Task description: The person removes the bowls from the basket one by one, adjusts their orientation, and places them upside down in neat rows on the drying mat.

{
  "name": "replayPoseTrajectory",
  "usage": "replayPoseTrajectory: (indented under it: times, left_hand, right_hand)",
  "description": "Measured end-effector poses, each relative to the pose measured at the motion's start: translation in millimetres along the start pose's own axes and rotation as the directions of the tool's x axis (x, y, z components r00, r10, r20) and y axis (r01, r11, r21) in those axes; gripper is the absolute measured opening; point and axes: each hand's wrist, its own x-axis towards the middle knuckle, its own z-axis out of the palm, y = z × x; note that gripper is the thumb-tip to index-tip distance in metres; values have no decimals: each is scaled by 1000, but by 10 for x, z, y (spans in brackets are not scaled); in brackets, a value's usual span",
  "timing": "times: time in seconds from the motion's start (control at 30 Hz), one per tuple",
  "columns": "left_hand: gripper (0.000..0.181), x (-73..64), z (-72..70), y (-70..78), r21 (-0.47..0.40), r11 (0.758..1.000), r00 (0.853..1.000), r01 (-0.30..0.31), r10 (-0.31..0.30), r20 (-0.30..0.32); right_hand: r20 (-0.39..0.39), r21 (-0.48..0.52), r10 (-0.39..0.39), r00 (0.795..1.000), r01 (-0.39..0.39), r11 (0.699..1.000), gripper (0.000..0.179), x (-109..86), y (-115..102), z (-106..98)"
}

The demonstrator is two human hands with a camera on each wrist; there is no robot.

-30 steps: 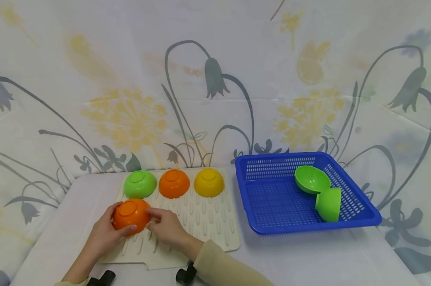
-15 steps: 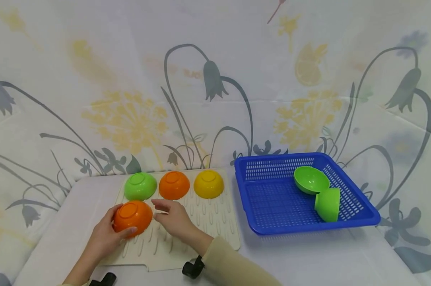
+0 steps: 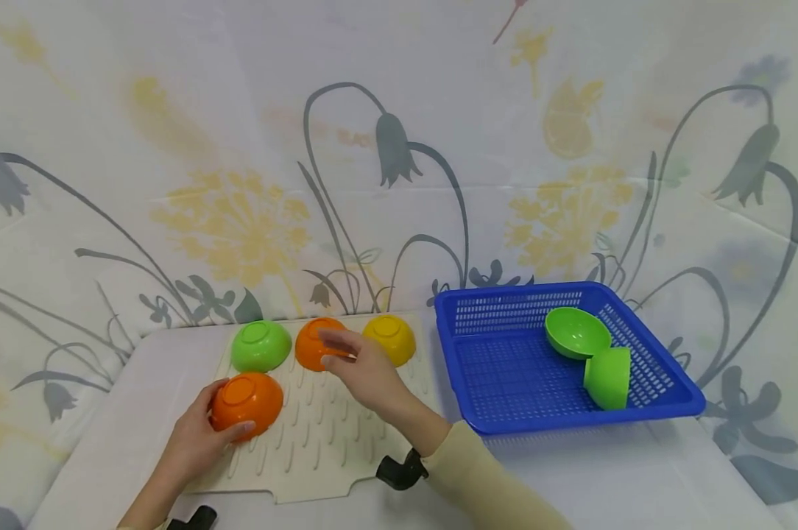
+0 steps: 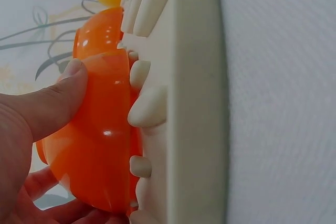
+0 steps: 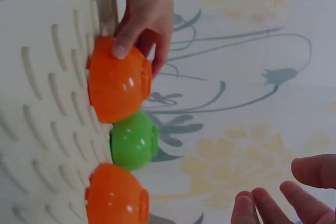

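My left hand [image 3: 196, 442] grips an upside-down orange bowl [image 3: 249, 405] at the front left of a cream ridged drying mat [image 3: 319, 449]. In the left wrist view the thumb [image 4: 71, 90] lies on the bowl's side, with other fingers beneath it, and the rim rests on the mat's ridges. My right hand [image 3: 366, 368] hovers above the mat, holding nothing, its fingers parted. It partly hides a second orange bowl [image 3: 309, 346] and a yellow bowl [image 3: 395, 338] in the back row. A green bowl [image 3: 260, 346] stands upside down at that row's left end.
A blue perforated basket [image 3: 505, 427] stands to the right of the mat. Inside it, one green bowl [image 3: 576, 333] lies tilted with its hollow showing, and another green bowl [image 3: 609, 379] lies on its side. A patterned cloth [image 3: 399, 147] hangs behind the table.
My right hand has left the front orange bowl and moved right and up, over the mat. My left hand stays on that bowl, which has hardly moved.
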Motion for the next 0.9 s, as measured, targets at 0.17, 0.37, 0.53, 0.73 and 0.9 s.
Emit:
replayPoseTrajectory:
  times: [0.17,0.37,0.53,0.73,0.9]
  left_hand:
    - [98,3,8,-13,-2,1000,1000,-21,21,-10]
    - [97,-3,14,-27,-8,999,999,-32,32,-21]
    - [97,-15,8,-47,-6,1000,999,-20,20,-28]
    - [97,-23,-3,-26,-23,999,999,-27,26,-32]
    - [96,-20,4,-9,-21,999,999,-33,32,-30]
  right_hand:
    - [-19,-15,-59,998,59,998,40,-39,-178,-307]
    - [-89,-136,-87,992,74,988,41,-91,-285,-869]
    - [-168,-217,-92,982,54,975,40,-119,-297,-1409]
    - [-236,-333,-101,967,17,943,39,-223,-301,-2060]
    - [-241,-465,-87,967,-36,885,43,-421,-287,-2584]
